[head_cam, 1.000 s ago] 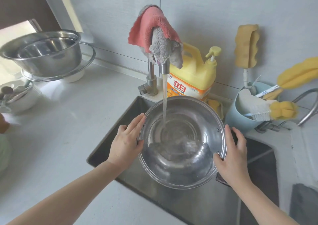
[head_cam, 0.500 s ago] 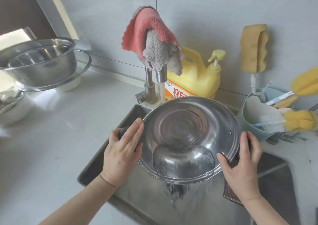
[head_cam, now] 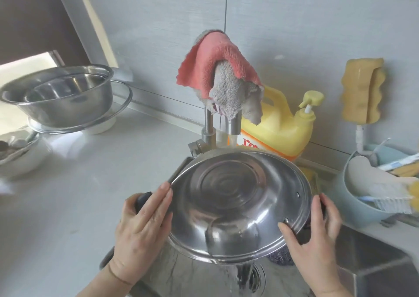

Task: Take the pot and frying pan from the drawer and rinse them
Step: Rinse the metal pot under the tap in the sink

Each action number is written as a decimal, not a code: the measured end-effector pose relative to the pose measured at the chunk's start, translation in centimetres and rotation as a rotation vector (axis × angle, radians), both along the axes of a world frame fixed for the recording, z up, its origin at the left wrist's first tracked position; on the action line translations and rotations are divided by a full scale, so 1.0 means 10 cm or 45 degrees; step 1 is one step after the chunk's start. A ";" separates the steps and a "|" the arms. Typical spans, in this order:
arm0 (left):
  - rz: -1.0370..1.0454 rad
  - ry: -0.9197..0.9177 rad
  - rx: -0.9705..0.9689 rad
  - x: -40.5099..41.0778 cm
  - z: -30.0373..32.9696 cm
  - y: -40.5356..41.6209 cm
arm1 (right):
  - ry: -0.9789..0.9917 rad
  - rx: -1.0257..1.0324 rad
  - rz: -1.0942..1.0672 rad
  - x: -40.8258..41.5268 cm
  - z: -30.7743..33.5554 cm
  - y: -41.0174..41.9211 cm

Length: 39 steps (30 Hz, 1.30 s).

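As both hands grip, pot (head_cam: 235,203) tipped, mouth toward viewer, water spilling

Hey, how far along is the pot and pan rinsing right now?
Done: the pot is out of the drawer. In hand: left hand and right hand tip it over the sink, water pouring off its rim. Left: no frying pan is in view, so that looks not yet rinsed.

home kitchen | sink (head_cam: 374,271), faucet (head_cam: 209,126), dish soap jug (head_cam: 278,126), sponges (head_cam: 362,90)
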<state>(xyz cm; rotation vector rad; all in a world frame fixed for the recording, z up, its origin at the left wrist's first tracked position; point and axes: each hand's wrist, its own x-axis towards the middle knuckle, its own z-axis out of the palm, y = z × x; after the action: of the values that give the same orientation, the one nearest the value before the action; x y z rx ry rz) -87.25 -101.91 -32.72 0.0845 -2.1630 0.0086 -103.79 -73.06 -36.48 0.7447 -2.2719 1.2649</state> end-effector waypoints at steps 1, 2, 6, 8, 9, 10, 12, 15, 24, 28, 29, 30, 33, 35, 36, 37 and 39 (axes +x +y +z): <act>0.022 0.021 -0.008 0.02 -0.01 -0.03 | 0.024 -0.011 0.007 0.00 0.01 -0.04; 0.040 0.039 -0.012 0.04 -0.01 -0.06 | 0.056 -0.016 0.009 -0.01 0.01 -0.08; 0.094 0.064 -0.024 0.11 -0.05 -0.15 | 0.140 0.007 0.018 -0.01 0.00 -0.20; 0.107 0.063 -0.028 0.14 -0.10 -0.20 | 0.155 0.023 0.031 -0.01 -0.01 -0.23; 0.107 0.061 -0.025 0.16 -0.13 -0.23 | 0.173 0.028 0.036 -0.01 -0.01 -0.24; 0.104 0.057 -0.017 0.17 -0.15 -0.25 | 0.193 0.036 0.036 -0.01 -0.02 -0.25; 0.105 0.042 -0.006 0.20 -0.19 -0.27 | 0.228 0.057 0.034 0.00 -0.03 -0.26; 0.077 0.010 0.003 0.25 -0.20 -0.28 | 0.241 0.072 0.049 0.03 -0.03 -0.25; -0.002 -0.047 0.063 0.26 -0.14 -0.31 | 0.184 0.133 0.069 0.13 0.07 -0.21; 0.031 -0.069 0.030 0.27 -0.15 -0.33 | 0.199 0.139 0.073 0.15 0.11 -0.18; 0.033 -0.075 0.016 0.28 -0.14 -0.33 | 0.202 0.144 0.073 0.15 0.12 -0.18; 0.030 -0.074 0.008 0.29 -0.13 -0.33 | 0.202 0.147 0.076 0.17 0.14 -0.18; 0.020 -0.041 0.029 0.33 -0.06 -0.30 | 0.202 0.169 0.091 0.19 0.16 -0.17; 0.026 -0.021 0.033 0.36 -0.04 -0.30 | 0.195 0.179 0.113 0.21 0.16 -0.18; 0.031 -0.014 0.030 0.38 -0.05 -0.31 | 0.199 0.180 0.120 0.22 0.17 -0.19; 0.041 -0.010 0.029 0.40 -0.06 -0.32 | 0.205 0.181 0.124 0.23 0.17 -0.20; 0.063 -0.012 0.038 0.45 -0.08 -0.35 | 0.216 0.188 0.131 0.25 0.19 -0.23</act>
<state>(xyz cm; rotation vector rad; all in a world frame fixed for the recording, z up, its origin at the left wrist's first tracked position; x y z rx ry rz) -82.79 -105.37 -33.48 0.1555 -2.1699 0.0055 -101.29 -75.32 -34.54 0.9941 -2.2302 1.0420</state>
